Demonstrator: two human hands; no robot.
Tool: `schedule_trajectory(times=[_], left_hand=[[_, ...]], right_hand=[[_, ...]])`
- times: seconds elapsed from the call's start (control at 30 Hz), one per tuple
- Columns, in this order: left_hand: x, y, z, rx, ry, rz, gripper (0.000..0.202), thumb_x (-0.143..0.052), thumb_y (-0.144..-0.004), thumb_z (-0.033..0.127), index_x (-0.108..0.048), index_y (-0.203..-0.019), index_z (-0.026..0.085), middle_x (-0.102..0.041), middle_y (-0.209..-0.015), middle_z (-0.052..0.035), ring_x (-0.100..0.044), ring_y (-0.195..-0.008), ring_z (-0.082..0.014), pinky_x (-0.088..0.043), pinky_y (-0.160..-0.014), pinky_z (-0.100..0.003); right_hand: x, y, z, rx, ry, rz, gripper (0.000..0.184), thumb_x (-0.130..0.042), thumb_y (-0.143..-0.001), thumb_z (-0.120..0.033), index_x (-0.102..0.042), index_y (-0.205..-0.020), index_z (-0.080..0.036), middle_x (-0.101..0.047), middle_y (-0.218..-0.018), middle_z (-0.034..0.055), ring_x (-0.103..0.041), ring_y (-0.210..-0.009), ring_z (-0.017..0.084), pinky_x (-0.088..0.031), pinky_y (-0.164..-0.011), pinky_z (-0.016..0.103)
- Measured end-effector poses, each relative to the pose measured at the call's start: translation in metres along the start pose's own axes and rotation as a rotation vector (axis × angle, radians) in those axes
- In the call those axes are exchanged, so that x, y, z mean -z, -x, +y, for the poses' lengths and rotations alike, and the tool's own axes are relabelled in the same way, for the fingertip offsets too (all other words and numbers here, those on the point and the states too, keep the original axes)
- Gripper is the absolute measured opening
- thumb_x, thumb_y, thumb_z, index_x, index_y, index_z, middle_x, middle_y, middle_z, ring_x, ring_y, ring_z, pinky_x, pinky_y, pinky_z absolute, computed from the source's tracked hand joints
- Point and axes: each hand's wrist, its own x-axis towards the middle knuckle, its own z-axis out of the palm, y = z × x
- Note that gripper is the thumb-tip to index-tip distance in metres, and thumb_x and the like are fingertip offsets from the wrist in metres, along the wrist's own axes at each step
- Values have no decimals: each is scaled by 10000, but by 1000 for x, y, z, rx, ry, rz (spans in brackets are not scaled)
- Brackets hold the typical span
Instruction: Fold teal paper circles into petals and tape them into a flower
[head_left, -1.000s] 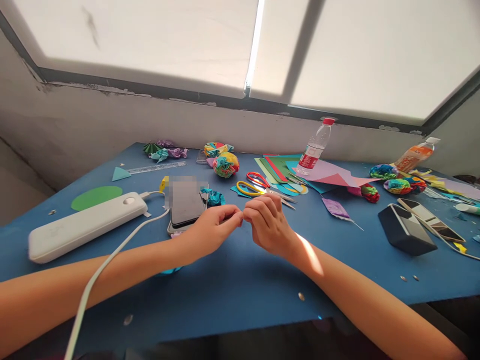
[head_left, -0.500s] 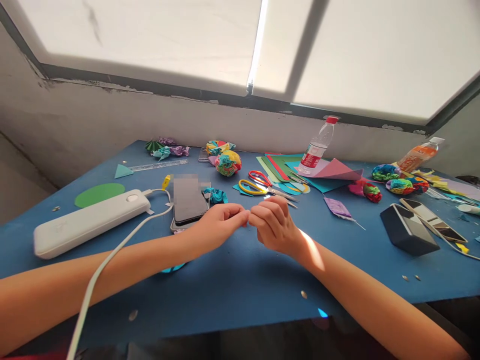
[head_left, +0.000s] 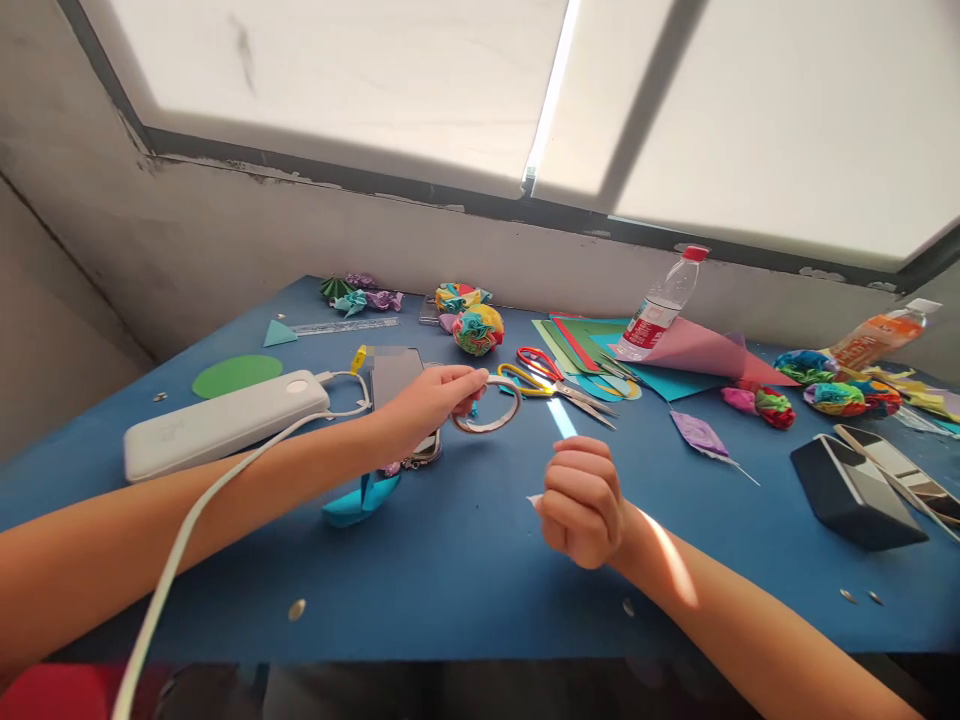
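My left hand (head_left: 429,398) is closed on a roll of clear tape (head_left: 487,405), held just above the blue table (head_left: 465,570) beside a phone (head_left: 397,378). My right hand (head_left: 581,502) is closed nearer to me, pinching the end of a strip of tape (head_left: 561,420) that stretches from the roll. A small white tab (head_left: 534,500) shows at its fingertips. A folded blue paper piece (head_left: 360,500) lies under my left forearm.
A white power bank (head_left: 221,425) with a cable lies at the left. Scissors (head_left: 551,380), coloured paper sheets (head_left: 592,345), paper flower balls (head_left: 478,330), a plastic bottle (head_left: 660,305), a green paper disc (head_left: 236,375) and a dark box (head_left: 855,490) are spread around.
My hands, held fingertip to fingertip before, have moved apart. The right hand has drawn back toward me, pulling a strip of tape off the roll in the left hand.
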Motion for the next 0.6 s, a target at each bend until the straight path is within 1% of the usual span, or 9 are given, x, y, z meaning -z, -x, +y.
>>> schedule_trajectory(times=[0.1,0.17,0.23,0.3,0.37,0.43,0.5,0.53,0.6], left_hand=[[1,-1,2,10,31,-38,360,-546,-806,480,-456,-647,170,-356,-623,38,-309,-575,-105,-252,-548,-238],[0,0,3,36,46,-55,387,-560,-794,508,-451,-638,172,-357,-619,39,-319,-577,-106,-260,-554,-238],[1,1,4,65,25,-36,411,-569,-783,531,-443,-623,173,-357,-611,40,-318,-571,-105,-254,-550,-239],[5,0,4,78,-14,2,437,-577,-770,551,-427,-607,175,-341,-595,45,-300,-556,-104,-233,-536,-239],[9,-2,3,80,-38,16,451,-577,-763,570,-418,-607,178,-320,-584,51,-281,-548,-103,-215,-529,-239],[12,-4,3,71,-52,3,464,-566,-762,589,-404,-610,182,-308,-585,53,-274,-548,-103,-215,-529,-237],[13,-4,4,56,-105,-6,476,-540,-768,611,-397,-611,184,-310,-589,52,-291,-552,-106,-226,-531,-236],[13,-4,5,40,-160,-12,475,-522,-775,618,-406,-616,185,-319,-591,51,-306,-555,-109,-234,-531,-236],[13,-1,8,-21,-327,-51,440,-482,-803,606,-474,-667,187,-376,-613,40,-356,-581,-123,-260,-541,-239]], right_hand=[[1,-4,-2,-256,-106,5,223,-427,-818,-75,-464,-993,-207,-481,-919,63,-487,-826,182,-480,-730,375],[0,-6,-2,-428,-203,-17,300,-450,-832,-118,-423,-1119,-198,-481,-1005,92,-494,-935,213,-469,-791,410],[-1,-7,-1,-582,-313,-20,349,-457,-847,-149,-392,-1186,-200,-468,-1083,108,-474,-1035,233,-441,-854,435],[-2,-6,-1,-705,-425,-1,346,-447,-871,-177,-386,-1209,-213,-464,-1121,105,-470,-1066,233,-425,-869,434],[-3,-6,1,-801,-530,20,327,-435,-893,-210,-388,-1217,-222,-467,-1127,99,-488,-1047,223,-424,-850,417],[-4,-5,3,-880,-619,43,306,-431,-908,-244,-396,-1212,-228,-467,-1126,94,-503,-1029,215,-426,-830,400],[-4,-4,6,-932,-658,69,280,-433,-916,-268,-413,-1193,-234,-471,-1115,86,-510,-1018,207,-427,-821,387],[-4,-4,7,-950,-657,80,265,-438,-916,-271,-427,-1178,-236,-474,-1107,80,-513,-1010,202,-427,-822,382],[-4,-4,8,-978,-635,92,233,-453,-913,-267,-453,-1144,-237,-484,-1083,69,-519,-987,192,-428,-821,372]])
